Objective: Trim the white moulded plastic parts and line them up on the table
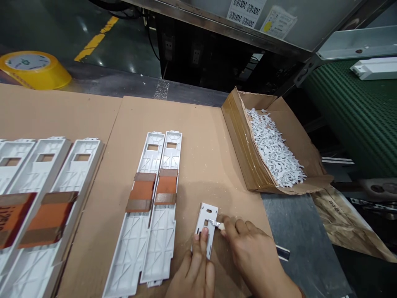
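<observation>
A white slotted plastic plate lies on the cardboard in front of me. My left hand holds it down, two fingertips pressed on its face near the rectangular opening; the plate's lower end is partly hidden by this hand. Between thumb and index finger, my right hand pinches a small white plastic piece, whose tip reaches the plate beside the opening. Left of my hands, two long white ribbed plastic panels lie side by side, each with an orange-and-brown block across its middle.
At the right stands an open cardboard box of small white plastic pieces. More long white panels lie at left. A yellow tape roll sits at the back left. Beyond the box runs a green conveyor belt.
</observation>
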The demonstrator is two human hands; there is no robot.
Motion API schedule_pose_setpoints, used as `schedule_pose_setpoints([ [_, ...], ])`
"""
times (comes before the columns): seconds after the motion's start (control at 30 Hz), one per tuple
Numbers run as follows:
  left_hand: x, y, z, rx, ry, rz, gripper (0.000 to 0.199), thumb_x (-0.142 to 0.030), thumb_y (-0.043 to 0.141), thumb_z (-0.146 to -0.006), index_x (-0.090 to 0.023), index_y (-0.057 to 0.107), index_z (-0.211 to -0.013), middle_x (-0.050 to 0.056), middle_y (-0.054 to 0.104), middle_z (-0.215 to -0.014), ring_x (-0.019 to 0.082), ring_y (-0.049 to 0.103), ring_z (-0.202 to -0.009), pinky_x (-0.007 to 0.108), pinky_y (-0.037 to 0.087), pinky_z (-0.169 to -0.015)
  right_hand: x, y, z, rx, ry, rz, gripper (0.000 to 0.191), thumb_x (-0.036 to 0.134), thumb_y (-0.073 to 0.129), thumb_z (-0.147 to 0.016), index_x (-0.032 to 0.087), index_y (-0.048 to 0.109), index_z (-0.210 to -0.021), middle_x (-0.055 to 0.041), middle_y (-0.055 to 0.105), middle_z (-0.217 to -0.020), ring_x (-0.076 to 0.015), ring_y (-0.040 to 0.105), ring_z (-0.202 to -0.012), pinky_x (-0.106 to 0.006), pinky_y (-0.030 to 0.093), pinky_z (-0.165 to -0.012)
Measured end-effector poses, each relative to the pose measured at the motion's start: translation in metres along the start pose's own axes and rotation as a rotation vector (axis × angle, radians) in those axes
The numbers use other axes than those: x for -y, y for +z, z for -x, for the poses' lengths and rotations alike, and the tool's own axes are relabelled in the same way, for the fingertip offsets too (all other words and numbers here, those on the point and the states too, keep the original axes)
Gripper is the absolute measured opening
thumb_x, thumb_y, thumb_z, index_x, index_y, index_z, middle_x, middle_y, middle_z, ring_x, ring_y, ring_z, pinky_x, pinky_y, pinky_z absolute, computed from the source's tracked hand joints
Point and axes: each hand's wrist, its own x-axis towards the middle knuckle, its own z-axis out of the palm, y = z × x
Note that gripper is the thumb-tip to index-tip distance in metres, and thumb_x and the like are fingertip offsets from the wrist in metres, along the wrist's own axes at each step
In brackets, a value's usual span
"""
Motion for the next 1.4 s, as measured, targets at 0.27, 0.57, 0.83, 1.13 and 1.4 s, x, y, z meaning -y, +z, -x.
schedule_pose_setpoints([
  [0.27, 0.000, -0.004, -0.003, 0.008, -0.023, -0.004, 0.024, -0.004, 0.035, -0.081, -0.007, 0.059, -0.079, 0.023, 0.056, -0.120, 0.033, 0.055, -0.110, 0.039, 0.040, -0.086, -0.001, 0.000, -0.001, 0.086, -0.011, 0.013, 0.019, 0.020, 0.062, -0.079, 0.020, 0.061, -0.098, -0.0016, 0.061, -0.067, -0.0181, 0.061, -0.059, -0.027, 0.035, -0.047],
  [0.57, -0.001, 0.004, -0.002, -0.104, -0.026, 0.003, 0.027, -0.001, 0.033, -0.078, -0.005, 0.060, -0.077, 0.025, 0.058, -0.116, 0.037, 0.055, -0.108, 0.039, 0.042, -0.078, 0.001, -0.001, 0.001, 0.125, -0.005, 0.014, 0.023, 0.017, 0.064, -0.077, 0.019, 0.060, -0.100, -0.0027, 0.062, -0.070, -0.0179, 0.061, -0.062, -0.025, 0.037, -0.048],
  [0.83, 0.001, -0.005, -0.003, 0.012, -0.019, -0.029, 0.023, -0.004, 0.038, -0.079, -0.007, 0.060, -0.082, 0.022, 0.056, -0.120, 0.032, 0.056, -0.108, 0.037, 0.045, -0.082, 0.004, 0.006, 0.004, -0.005, 0.017, -0.056, 0.023, 0.016, 0.066, -0.074, 0.020, 0.061, -0.096, -0.0001, 0.061, -0.067, -0.0184, 0.060, -0.057, -0.027, 0.038, -0.048],
  [1.13, 0.001, -0.006, -0.005, 0.036, -0.019, -0.023, 0.022, -0.005, 0.038, -0.079, -0.009, 0.060, -0.075, 0.021, 0.059, -0.117, 0.031, 0.058, -0.105, 0.034, 0.047, -0.078, 0.003, 0.015, 0.014, -0.011, 0.005, -0.086, 0.026, 0.019, 0.058, -0.081, 0.020, 0.056, -0.107, 0.0006, 0.062, -0.073, -0.0160, 0.060, -0.062, -0.027, 0.038, -0.053],
  [1.4, 0.001, -0.006, -0.004, 0.041, -0.034, -0.006, 0.024, -0.003, 0.036, -0.080, -0.009, 0.060, -0.079, 0.020, 0.058, -0.119, 0.029, 0.057, -0.107, 0.035, 0.045, -0.081, 0.006, 0.018, 0.016, -0.003, 0.057, -0.063, 0.025, 0.019, 0.054, -0.083, 0.020, 0.054, -0.108, -0.0012, 0.061, -0.075, -0.0169, 0.059, -0.064, -0.027, 0.036, -0.056],
])
